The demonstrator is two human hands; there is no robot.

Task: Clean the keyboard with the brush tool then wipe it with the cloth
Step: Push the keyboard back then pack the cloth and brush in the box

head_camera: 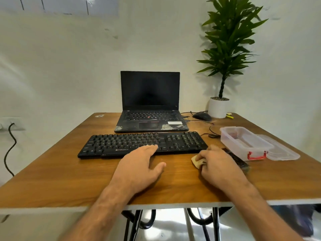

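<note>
Soft yellowish cloth [197,161] is seen bunched under the curled fingers of the right hand [218,164] on the worktop [69,180], just beside the black keyboard [142,144]; being limp and light, it is best gathered in a wad. The left hand [140,165] lies flat with fingers relaxed, touching the keyboard's front edge, where the rigid board can be steadied.

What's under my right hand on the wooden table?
The right hand covers a folded yellowish cloth, whose corner sticks out leftward, and a dark flat object emerging to the right. What that object is stays unclear.
</note>
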